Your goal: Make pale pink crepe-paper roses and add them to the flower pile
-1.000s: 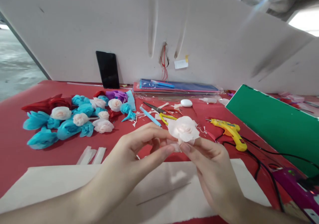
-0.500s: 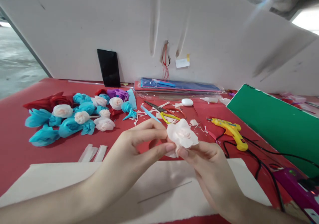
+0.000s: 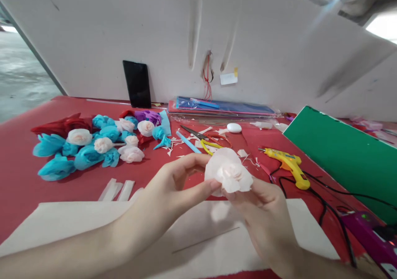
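A pale pink crepe-paper rose [image 3: 228, 174] is held up over the red table [image 3: 18, 180]. My left hand [image 3: 173, 192] pinches its left edge between thumb and fingers. My right hand [image 3: 266, 217] grips the flower from below, fingers closed under the petals. Beneath both hands lies a sheet of pale paper [image 3: 77, 221] with a thin wire [image 3: 204, 240] on it.
A heap of blue, white, red and purple paper flowers [image 3: 96, 144] lies at the left. Scissors [image 3: 201, 140], a blue pen [image 3: 188, 142] and paper scraps sit behind the hands. A yellow glue gun [image 3: 288, 165] with black cable, a purple tool [image 3: 369, 235] and a green board [image 3: 344, 155] are right.
The rose has been turned and tilted toward me, its petals spread wider. Both hands have shifted slightly around it and keep hold.
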Demonstrator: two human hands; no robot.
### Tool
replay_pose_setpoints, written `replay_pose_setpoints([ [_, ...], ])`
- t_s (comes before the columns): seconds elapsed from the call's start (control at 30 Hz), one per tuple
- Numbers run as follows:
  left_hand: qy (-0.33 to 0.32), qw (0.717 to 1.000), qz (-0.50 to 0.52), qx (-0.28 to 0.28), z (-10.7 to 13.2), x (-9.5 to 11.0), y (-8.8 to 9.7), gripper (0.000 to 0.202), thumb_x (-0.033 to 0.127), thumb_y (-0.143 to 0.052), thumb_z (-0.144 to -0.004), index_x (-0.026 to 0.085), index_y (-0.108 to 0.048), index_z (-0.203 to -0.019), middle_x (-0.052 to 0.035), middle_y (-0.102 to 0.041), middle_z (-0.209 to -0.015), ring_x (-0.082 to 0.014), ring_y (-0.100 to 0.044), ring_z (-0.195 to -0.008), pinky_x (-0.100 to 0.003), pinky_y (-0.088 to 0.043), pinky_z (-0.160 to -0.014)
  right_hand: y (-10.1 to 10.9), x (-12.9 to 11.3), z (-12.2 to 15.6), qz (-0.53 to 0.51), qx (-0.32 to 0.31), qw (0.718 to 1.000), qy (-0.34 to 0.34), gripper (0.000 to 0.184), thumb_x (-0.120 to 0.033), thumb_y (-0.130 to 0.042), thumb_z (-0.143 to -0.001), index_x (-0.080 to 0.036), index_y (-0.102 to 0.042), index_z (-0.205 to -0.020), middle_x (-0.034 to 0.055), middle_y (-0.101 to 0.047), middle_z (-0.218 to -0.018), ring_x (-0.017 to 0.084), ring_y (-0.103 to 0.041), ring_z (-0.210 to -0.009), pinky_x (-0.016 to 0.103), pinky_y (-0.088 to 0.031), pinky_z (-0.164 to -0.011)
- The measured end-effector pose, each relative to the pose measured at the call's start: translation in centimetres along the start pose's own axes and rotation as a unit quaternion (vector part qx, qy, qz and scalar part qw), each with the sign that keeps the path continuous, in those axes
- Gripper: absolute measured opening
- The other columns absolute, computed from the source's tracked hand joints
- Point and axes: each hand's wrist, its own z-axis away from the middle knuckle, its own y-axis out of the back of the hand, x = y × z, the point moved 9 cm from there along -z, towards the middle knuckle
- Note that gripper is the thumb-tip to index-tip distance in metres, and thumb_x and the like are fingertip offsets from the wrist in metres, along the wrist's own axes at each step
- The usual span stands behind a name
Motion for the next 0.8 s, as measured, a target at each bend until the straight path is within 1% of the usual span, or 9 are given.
replay_pose_setpoints([
  [0.03,-0.011,1.0,0.009,0.004,0.1,0.3,0.1,0.004,0.025,-0.067,-0.082,0.025,-0.069,-0.086,0.0031,-0.071,-0.088,-0.0153,-0.064,-0.087,-0.022,-0.049,-0.077,0.1,-0.2,0.0,0.022,0.005,1.0,0.011,0.015,-0.024,-0.071,-0.08,-0.037,-0.079,-0.08,-0.0037,-0.071,-0.076,0.017,-0.062,-0.082,0.028,-0.048,-0.076],
  [0.1,-0.024,0.999,0.025,0.011,0.4,0.7,0.2,0.009,0.019,-0.068,-0.081,0.027,-0.07,-0.085,0.006,-0.072,-0.086,-0.0127,-0.064,-0.083,-0.018,-0.049,-0.074,0.1,-0.7,0.0,0.067,0.009,0.997,0.045,0.017,-0.019,-0.072,-0.077,-0.035,-0.078,-0.075,-0.0044,-0.068,-0.069,0.015,-0.059,-0.073,0.025,-0.047,-0.07],
  [0.17,-0.023,0.999,0.029,0.0,0.6,0.9,0.0,0.019,0.016,-0.068,-0.081,0.032,-0.073,-0.09,0.008,-0.074,-0.09,-0.0121,-0.065,-0.085,-0.016,-0.05,-0.076,-0.1,-1.4,0.2,0.1,0.002,0.991,0.084,0.018,-0.015,-0.072,-0.075,-0.033,-0.078,-0.074,-0.005,-0.066,-0.065,0.014,-0.056,-0.069,0.024,-0.046,-0.068],
  [0.27,-0.026,0.999,0.026,-0.015,0.8,1.1,-0.3,0.024,0.015,-0.07,-0.081,0.035,-0.075,-0.091,0.0095,-0.075,-0.095,-0.0126,-0.066,-0.092,-0.014,-0.05,-0.081,-0.3,-2.1,0.4,0.118,-0.007,0.986,0.117,0.019,-0.013,-0.07,-0.076,-0.031,-0.076,-0.074,-0.0051,-0.065,-0.066,0.013,-0.055,-0.068,0.023,-0.045,-0.067],
  [0.37,-0.016,0.998,0.052,-0.034,0.8,0.8,-0.6,0.023,0.021,-0.067,-0.085,0.039,-0.074,-0.097,0.0103,-0.075,-0.099,-0.0119,-0.067,-0.093,-0.014,-0.051,-0.082,0.1,-2.3,0.4,0.12,0.014,0.986,0.117,0.019,-0.012,-0.07,-0.076,-0.029,-0.075,-0.07,-0.0049,-0.064,-0.064,0.013,-0.055,-0.067,0.021,-0.045,-0.063],
  [0.43,-0.008,0.996,0.072,-0.048,0.7,0.6,-0.8,0.023,0.025,-0.065,-0.088,0.041,-0.072,-0.102,0.0111,-0.075,-0.1,-0.0102,-0.067,-0.093,-0.013,-0.051,-0.083,0.2,-2.3,0.3,0.115,0.024,0.987,0.112,0.02,-0.012,-0.07,-0.075,-0.031,-0.076,-0.071,-0.0055,-0.064,-0.064,0.013,-0.056,-0.066,0.02,-0.044,-0.06],
  [0.5,-0.009,0.994,0.088,-0.058,0.7,0.5,-0.9,0.022,0.026,-0.065,-0.088,0.042,-0.073,-0.101,0.0114,-0.076,-0.1,-0.0093,-0.067,-0.093,-0.012,-0.05,-0.083,0.2,-2.4,0.2,0.111,0.024,0.987,0.112,0.023,-0.011,-0.071,-0.075,-0.033,-0.077,-0.072,-0.0064,-0.065,-0.064,0.013,-0.056,-0.066,0.02,-0.043,-0.059],
  [0.67,-0.008,0.993,0.089,-0.075,0.7,0.6,-0.8,0.018,0.027,-0.064,-0.088,0.038,-0.077,-0.092,0.0088,-0.075,-0.102,-0.012,-0.066,-0.095,-0.015,-0.05,-0.084,-0.1,-1.9,-0.1,0.101,-0.013,0.99,0.098,0.021,-0.015,-0.071,-0.077,-0.036,-0.077,-0.078,-0.0064,-0.065,-0.066,0.013,-0.056,-0.069,0.02,-0.044,-0.064],
  [0.8,0.022,0.993,0.082,-0.084,0.7,-0.3,-0.6,0.019,0.025,-0.061,-0.089,0.033,-0.078,-0.095,0.0053,-0.074,-0.108,-0.0157,-0.067,-0.094,-0.02,-0.05,-0.085,-0.1,-1.7,-0.1,0.079,-0.027,0.993,0.087,0.012,-0.02,-0.074,-0.076,-0.03,-0.075,-0.068,-0.0049,-0.06,-0.061,0.013,-0.053,-0.068,0.021,-0.043,-0.065],
])
